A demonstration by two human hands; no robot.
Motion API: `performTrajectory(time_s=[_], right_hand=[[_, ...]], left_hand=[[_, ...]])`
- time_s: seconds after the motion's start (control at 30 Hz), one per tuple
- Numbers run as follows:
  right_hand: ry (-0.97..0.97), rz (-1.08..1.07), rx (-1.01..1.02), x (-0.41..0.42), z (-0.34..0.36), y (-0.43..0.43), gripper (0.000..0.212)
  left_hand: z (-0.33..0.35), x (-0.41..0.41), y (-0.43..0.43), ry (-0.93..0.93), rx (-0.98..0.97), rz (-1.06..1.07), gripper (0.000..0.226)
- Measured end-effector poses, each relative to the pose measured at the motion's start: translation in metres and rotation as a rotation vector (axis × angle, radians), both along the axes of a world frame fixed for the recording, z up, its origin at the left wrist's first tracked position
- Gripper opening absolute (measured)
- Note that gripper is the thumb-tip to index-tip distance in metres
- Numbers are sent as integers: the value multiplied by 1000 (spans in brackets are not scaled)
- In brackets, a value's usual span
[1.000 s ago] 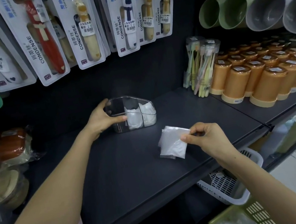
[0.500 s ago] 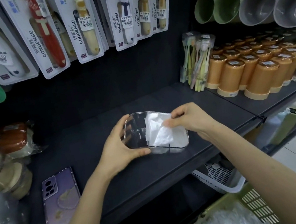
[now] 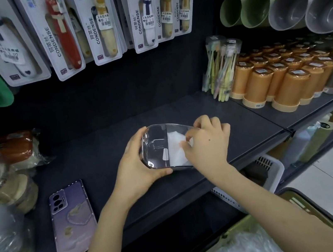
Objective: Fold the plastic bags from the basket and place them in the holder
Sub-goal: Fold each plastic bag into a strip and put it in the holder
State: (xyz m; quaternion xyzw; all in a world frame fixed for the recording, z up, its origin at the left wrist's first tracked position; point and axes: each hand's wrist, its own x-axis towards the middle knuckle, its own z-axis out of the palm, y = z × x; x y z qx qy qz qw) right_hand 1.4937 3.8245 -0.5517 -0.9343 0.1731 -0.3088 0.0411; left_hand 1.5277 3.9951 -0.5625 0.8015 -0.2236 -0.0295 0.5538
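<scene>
1. The holder is clear plastic with rounded corners and a middle divider. It sits on the dark shelf, its opening turned towards the camera.
2. Left hand: its fingers curl over the holder's far left edge and the thumb lies along the near edge, clamped on it.
3. The folded bag is white, translucent and creased. It lies in the compartment right of the divider, directly under the right hand.
4. Right-hand fingers are bent together and pinch the bag's right edge inside the holder.
5. The basket, olive with a dark rim, is below the right forearm and holds crumpled clear bags.
6. A purple phone lies on the shelf, well left of the left-hand fingers.
</scene>
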Motion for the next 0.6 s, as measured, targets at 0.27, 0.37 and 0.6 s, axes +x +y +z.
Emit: performTrajectory(time_s=[0.27, 0.37, 0.6], right_hand=[[113, 19, -29, -1, -5, 1, 25], [-4, 141, -6, -11, 2, -9, 35], [221, 403, -154, -7, 4, -22, 48]], left_hand=[[8, -5, 0, -38, 25, -35, 109], [7, -5, 0, -46, 21, -39, 108], [10, -6, 0, -71, 29, -62, 104]])
